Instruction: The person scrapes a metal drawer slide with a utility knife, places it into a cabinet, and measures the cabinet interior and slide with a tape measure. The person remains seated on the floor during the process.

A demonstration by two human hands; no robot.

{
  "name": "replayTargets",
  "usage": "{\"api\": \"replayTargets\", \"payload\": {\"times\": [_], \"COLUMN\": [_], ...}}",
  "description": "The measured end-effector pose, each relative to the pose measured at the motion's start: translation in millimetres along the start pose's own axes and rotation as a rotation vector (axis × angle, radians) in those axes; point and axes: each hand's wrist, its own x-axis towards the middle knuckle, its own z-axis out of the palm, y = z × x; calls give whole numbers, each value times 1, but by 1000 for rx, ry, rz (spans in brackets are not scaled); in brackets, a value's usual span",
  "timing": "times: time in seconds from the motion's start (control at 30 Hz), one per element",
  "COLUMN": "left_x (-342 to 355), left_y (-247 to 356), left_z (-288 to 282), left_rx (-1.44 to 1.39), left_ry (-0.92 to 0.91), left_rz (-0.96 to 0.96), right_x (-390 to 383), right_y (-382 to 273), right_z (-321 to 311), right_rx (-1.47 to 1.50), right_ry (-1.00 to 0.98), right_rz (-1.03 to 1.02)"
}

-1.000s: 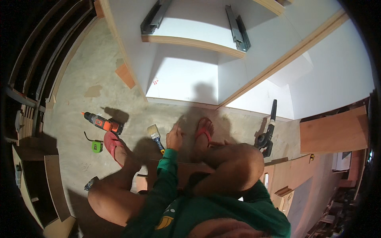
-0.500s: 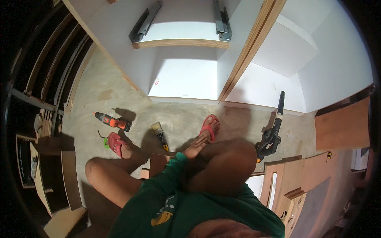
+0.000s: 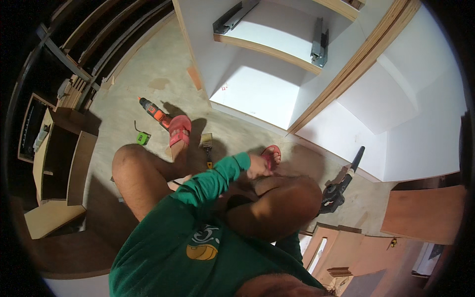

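Note:
My left hand (image 3: 258, 167) reaches in its green sleeve (image 3: 213, 173) across to my right lower leg. It is close above the ankle and the red flip-flop (image 3: 275, 150) on my right foot. Its fingers are too blurred to read, and nothing can be made out in them. My right hand is out of sight; only a bit of that sleeve (image 3: 291, 246) shows behind my right knee. Ahead of my legs, a flat paintbrush (image 3: 207, 143) lies on the floor. An orange and black cordless drill (image 3: 156, 113) lies by my left flip-flop (image 3: 179, 129).
A white cabinet (image 3: 257, 96) with metal drawer slides (image 3: 319, 44) stands in front. To the right lies a black blower (image 3: 336, 194) with a long nozzle. A green tape measure (image 3: 142, 138) sits at left, near wooden boxes (image 3: 81, 168). Wooden panels (image 3: 420, 213) lie at right.
My view has turned and shifted, and the cabinet appears tilted. My left foot has moved closer to the drill. The left hand, spread on my leg before, is now nearer the right ankle.

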Motion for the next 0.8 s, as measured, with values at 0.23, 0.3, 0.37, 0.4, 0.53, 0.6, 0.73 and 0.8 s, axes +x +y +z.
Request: {"api": "replayTargets", "payload": {"times": [0.23, 0.3, 0.37, 0.4, 0.53, 0.6, 0.73, 0.8], "left_x": [-77, -94, -104, -106, -99, -89, -61, -53], "left_y": [-38, -50, -69, -80, -123, -144, -178, -189], "left_z": [-201, -239, -270, -286, -315, -316, -322, -325], "left_rx": [-807, -555, -311, -200, 260, 274, 230, 167], "left_ry": [924, 1017, 1020, 1042, 1155, 1160, 1204, 1202], "left_rz": [-487, -460, -551, -602, -591, -585, -516, -429], "right_x": [-67, -91, -114, -126, -158, -165, -131, -117], "right_y": [-42, -79, -131, -163, -286, -334, -365, -361], "right_z": [-31, -55, -91, -112, -120, -93, -9, 21], "right_rx": [163, 229, 313, 401, 72, -374, -725, -814], "right_ry": [45, 65, 90, 61, -15, -111, -546, -698], "right_rz": [-85, -154, -257, -331, -513, -588, -840, -741]}}
